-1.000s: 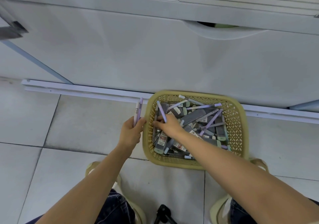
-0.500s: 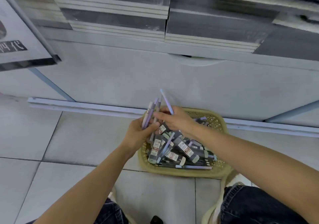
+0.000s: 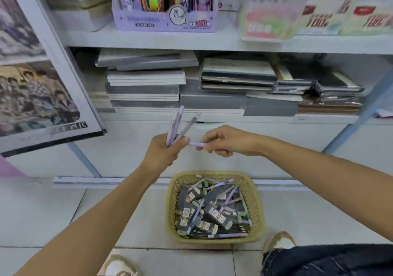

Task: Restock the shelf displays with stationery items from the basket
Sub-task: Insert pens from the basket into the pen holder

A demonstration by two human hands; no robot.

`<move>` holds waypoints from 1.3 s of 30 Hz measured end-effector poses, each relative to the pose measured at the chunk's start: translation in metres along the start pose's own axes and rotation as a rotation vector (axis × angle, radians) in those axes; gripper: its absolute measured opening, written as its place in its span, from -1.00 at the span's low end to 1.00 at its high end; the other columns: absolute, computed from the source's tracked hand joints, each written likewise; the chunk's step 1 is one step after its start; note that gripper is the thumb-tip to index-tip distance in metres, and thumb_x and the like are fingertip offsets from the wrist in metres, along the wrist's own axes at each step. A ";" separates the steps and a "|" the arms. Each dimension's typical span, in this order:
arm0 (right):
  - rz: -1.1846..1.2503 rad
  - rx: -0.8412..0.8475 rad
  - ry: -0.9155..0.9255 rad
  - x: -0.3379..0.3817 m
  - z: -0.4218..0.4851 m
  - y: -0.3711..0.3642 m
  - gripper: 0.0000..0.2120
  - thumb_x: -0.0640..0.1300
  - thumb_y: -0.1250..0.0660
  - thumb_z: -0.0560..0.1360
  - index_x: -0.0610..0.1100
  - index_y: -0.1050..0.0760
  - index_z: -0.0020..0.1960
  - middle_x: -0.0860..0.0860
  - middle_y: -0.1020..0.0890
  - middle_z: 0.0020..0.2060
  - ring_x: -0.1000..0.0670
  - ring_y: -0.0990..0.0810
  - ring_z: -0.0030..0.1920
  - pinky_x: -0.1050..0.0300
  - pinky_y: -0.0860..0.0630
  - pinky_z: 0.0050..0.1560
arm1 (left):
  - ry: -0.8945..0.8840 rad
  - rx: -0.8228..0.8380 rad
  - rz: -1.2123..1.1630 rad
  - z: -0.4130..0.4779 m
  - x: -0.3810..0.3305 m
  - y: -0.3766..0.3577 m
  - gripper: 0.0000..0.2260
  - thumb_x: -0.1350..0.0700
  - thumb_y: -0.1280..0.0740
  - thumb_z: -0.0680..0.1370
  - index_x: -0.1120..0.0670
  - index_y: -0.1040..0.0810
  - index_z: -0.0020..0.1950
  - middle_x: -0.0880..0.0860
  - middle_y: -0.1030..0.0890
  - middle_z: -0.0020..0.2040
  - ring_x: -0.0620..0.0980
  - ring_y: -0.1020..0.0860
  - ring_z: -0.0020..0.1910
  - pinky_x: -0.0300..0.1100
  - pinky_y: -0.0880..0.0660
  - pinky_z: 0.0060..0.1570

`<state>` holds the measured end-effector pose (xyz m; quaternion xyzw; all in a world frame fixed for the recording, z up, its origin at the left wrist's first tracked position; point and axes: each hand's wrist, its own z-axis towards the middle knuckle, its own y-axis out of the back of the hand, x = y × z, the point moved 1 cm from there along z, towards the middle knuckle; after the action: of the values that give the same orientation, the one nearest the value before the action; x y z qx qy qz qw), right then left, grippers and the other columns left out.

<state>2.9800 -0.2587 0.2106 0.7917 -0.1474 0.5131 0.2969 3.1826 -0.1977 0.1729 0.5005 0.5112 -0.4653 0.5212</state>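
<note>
Pens [image 3: 176,126], a lilac-and-grey bunch, stand in the closed grip of the left hand [image 3: 162,154] before the shelf [image 3: 148,41]; the right hand [image 3: 229,142] pinches one more pen [image 3: 196,144] beside them. On the floor, the basket [image 3: 258,207] is heaped full, so restocking looks barely begun.

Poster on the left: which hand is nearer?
Left. The left hand, gripping a pen bundle, is right of the poster, off its lower corner; the right hand, pinching one purple pen, is farther right.
</note>
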 end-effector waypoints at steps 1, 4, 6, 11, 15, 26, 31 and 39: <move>-0.004 -0.042 0.032 0.008 -0.006 0.006 -0.82 -0.25 -0.33 0.56 -0.27 -0.57 0.14 -0.05 -0.47 -0.29 0.08 -0.35 -0.41 0.20 -0.29 -0.38 | -0.003 -0.008 0.020 -0.001 -0.010 0.000 -0.82 0.12 -0.41 0.53 0.21 -0.49 -0.10 0.01 -0.25 -0.44 -0.09 -0.19 -0.53 -0.30 -0.15 -0.57; 0.163 -0.178 0.170 0.033 -0.025 0.026 -0.76 -0.33 -0.39 0.48 -0.19 -0.57 0.14 -0.09 -0.62 -0.14 0.08 -0.58 -0.28 0.26 -0.51 -0.20 | -0.054 -0.067 0.034 -0.002 -0.041 0.002 -0.84 0.10 -0.41 0.53 0.18 -0.53 -0.11 -0.03 -0.29 -0.47 -0.10 -0.22 -0.52 -0.29 -0.19 -0.56; 0.340 -0.305 0.315 0.050 -0.037 0.039 -0.79 -0.32 -0.38 0.45 -0.22 -0.56 0.08 -0.16 -0.67 -0.06 0.00 -0.67 -0.15 0.24 -0.58 -0.07 | -0.116 -0.081 0.007 -0.002 -0.063 0.000 -0.86 0.09 -0.41 0.52 0.14 -0.55 -0.15 -0.07 -0.30 -0.49 -0.12 -0.22 -0.53 -0.31 -0.20 -0.56; 0.387 -0.510 0.575 0.093 -0.059 0.062 -0.87 -0.37 -0.29 0.52 -0.24 -0.49 0.05 -0.14 -0.71 -0.08 -0.07 -0.69 -0.10 0.22 -0.60 -0.06 | -0.213 -0.046 -0.008 0.001 -0.119 -0.015 -0.61 -0.02 -0.45 0.45 0.32 -0.57 -0.02 0.06 -0.31 -0.41 -0.09 -0.22 -0.49 -0.30 -0.20 -0.54; 0.396 -0.539 0.702 0.129 -0.077 0.079 -0.79 -0.31 -0.31 0.52 -0.27 -0.46 0.16 -0.19 -0.70 -0.01 -0.11 -0.68 0.03 0.19 -0.59 -0.02 | -0.256 -0.046 0.021 0.004 -0.155 -0.025 -0.71 0.02 -0.47 0.46 0.26 -0.60 -0.07 0.05 -0.38 -0.41 -0.13 -0.29 -0.53 -0.32 -0.27 -0.52; 0.334 -0.736 0.851 0.195 -0.109 0.120 -0.80 -0.19 -0.36 0.50 -0.21 -0.51 0.11 -0.18 -0.69 -0.10 -0.08 -0.68 -0.17 0.15 -0.63 -0.19 | -0.434 -0.053 -0.093 0.022 -0.224 -0.063 -0.92 0.15 -0.50 0.44 0.04 -0.63 -0.22 -0.11 -0.43 -0.50 -0.18 -0.33 -0.55 -0.37 -0.33 -0.52; 0.242 -0.780 0.826 0.217 -0.125 0.153 -0.86 -0.26 -0.25 0.59 -0.21 -0.49 0.13 -0.22 -0.68 -0.05 -0.12 -0.67 -0.08 0.17 -0.62 -0.10 | -0.410 0.050 -0.190 0.039 -0.251 -0.077 -0.83 0.03 -0.44 0.46 0.12 -0.57 -0.15 -0.03 -0.29 -0.48 -0.13 -0.20 -0.57 -0.33 -0.19 -0.62; 0.069 -1.042 0.759 0.233 -0.136 0.204 -0.94 -0.29 -0.28 0.58 -0.25 -0.46 0.04 -0.18 -0.66 -0.16 -0.05 -0.68 -0.23 0.15 -0.63 -0.18 | -0.477 0.048 -0.232 0.074 -0.275 -0.087 -0.72 0.01 -0.34 0.54 0.23 -0.56 0.05 -0.08 -0.31 -0.50 -0.13 -0.21 -0.54 -0.31 -0.19 -0.58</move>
<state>2.8720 -0.3171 0.5256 0.3023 -0.2873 0.6278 0.6572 3.0884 -0.2850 0.4421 0.3271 0.4168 -0.6385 0.5582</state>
